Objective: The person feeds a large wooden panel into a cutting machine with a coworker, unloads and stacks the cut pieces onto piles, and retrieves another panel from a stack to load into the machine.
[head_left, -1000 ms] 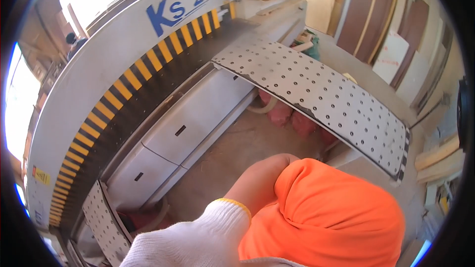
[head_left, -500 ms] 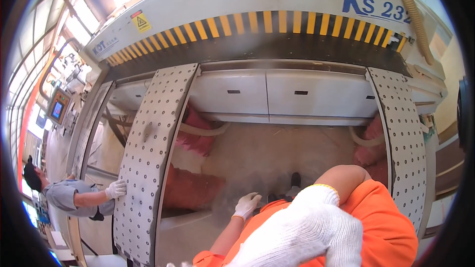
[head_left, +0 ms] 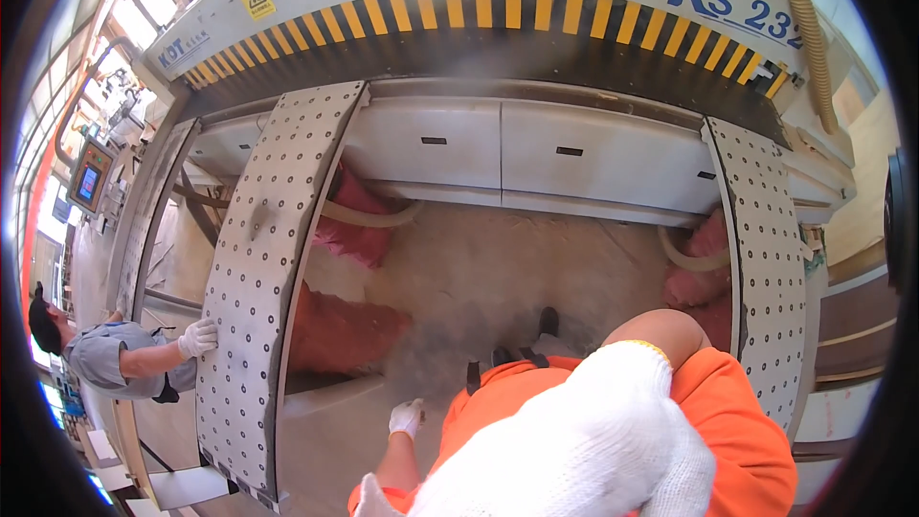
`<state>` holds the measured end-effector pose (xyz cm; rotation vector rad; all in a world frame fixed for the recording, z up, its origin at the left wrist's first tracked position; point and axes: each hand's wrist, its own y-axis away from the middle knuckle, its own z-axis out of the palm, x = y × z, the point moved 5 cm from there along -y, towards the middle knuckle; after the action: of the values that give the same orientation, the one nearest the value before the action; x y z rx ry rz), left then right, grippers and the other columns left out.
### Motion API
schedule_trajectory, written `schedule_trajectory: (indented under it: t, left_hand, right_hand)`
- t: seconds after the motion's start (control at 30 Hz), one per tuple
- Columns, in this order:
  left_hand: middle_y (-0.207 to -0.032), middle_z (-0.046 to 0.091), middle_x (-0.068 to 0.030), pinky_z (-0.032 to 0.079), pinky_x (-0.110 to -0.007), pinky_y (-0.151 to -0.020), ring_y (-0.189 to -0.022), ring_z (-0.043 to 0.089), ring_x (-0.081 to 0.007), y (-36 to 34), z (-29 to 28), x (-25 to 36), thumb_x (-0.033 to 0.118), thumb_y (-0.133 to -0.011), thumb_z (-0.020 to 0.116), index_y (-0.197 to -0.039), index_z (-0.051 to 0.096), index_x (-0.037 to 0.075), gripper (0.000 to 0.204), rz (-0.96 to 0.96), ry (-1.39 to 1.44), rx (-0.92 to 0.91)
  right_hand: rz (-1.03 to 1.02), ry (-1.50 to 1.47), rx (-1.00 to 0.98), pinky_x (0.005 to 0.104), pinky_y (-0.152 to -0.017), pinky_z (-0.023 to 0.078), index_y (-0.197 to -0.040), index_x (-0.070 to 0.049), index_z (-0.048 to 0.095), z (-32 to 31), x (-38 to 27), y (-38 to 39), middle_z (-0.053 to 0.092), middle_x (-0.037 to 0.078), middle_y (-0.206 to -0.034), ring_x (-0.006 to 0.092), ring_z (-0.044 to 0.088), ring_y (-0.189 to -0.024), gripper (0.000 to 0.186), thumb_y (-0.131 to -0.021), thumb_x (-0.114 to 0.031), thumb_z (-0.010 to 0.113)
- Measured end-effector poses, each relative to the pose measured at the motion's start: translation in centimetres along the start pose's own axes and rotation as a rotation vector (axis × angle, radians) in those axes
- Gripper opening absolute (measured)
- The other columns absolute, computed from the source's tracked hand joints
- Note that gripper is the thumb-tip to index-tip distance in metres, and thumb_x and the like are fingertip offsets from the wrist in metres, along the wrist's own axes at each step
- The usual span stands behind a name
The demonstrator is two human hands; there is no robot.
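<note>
My left hand (head_left: 407, 417), in a white glove, hangs low over the dusty floor between two perforated table sections, its fingers loosely curled and nothing visible in them. My right hand (head_left: 555, 450), also gloved, is raised close to the camera at the lower centre, beside my orange sleeve (head_left: 737, 421); its fingers are mostly hidden. Behind both hands stands a large grey machine (head_left: 613, 155) with a yellow-and-black striped front. The left table section (head_left: 263, 258) and the right table section (head_left: 761, 268) extend from it toward me.
A co-worker (head_left: 134, 354) in grey at the left has a gloved hand on the left table section. Dark red sacks (head_left: 354, 325) and pale hoses lie beneath the tables. A control screen (head_left: 91, 177) is at the upper left, wooden boards (head_left: 852, 325) at the right.
The view has swung to face the machine squarely, bringing the co-worker and my left hand into sight. In the last half second my left hand moved down and left, its fingers curling more.
</note>
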<state>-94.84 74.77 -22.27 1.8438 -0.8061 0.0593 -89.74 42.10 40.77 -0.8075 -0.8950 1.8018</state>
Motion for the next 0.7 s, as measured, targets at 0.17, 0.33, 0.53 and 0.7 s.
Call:
schedule_trajectory:
  t: [0.17,0.33,0.53,0.7]
  left_hand:
    - [-0.088,0.079,-0.0114,0.058,-0.037,-0.071,-0.073,0.074,-0.019,2.1,2.2,6.6,0.038,-0.105,0.071,-0.124,0.083,-0.001,0.045,0.132,-0.049,-0.04]
    - [-0.099,0.082,-0.0115,0.059,-0.038,-0.085,-0.088,0.076,-0.0216,6.3,5.9,15.0,0.04,-0.105,0.069,-0.127,0.081,-0.001,0.049,0.352,-0.146,-0.131]
    - [-0.103,0.082,-0.0143,0.058,-0.038,-0.092,-0.096,0.077,-0.025,9.3,7.0,18.6,0.045,-0.105,0.064,-0.125,0.083,0.006,0.048,0.469,-0.342,-0.147]
    - [-0.093,0.078,-0.0133,0.058,-0.039,-0.087,-0.088,0.075,-0.0242,5.2,5.6,13.6,0.046,-0.104,0.065,-0.118,0.084,0.005,0.047,0.328,-0.346,-0.137]
  right_hand:
    - [-0.187,0.284,0.088,0.0434,-0.064,0.051,-0.099,0.003,0.06,0.8,-0.9,0.5,0.061,0.012,-0.088,0.033,0.06,-0.069,0.063,-0.104,-0.057,0.077]
    - [-0.155,0.413,0.088,0.0432,-0.06,0.051,-0.102,0.005,0.062,0.6,-1.5,1.0,0.063,0.012,-0.087,0.0331,0.061,-0.065,0.066,-0.107,-0.059,0.073]
    - [-0.249,0.478,0.12,0.0437,-0.061,0.053,-0.105,0.006,0.063,0.9,-0.8,1.3,0.064,0.013,-0.089,0.0339,0.062,-0.066,0.066,-0.107,-0.059,0.073]
    - [-0.32,0.458,0.19,0.0435,-0.062,0.053,-0.106,0.007,0.064,1.2,-2.0,1.0,0.064,0.012,-0.089,0.034,0.063,-0.067,0.066,-0.106,-0.059,0.074]
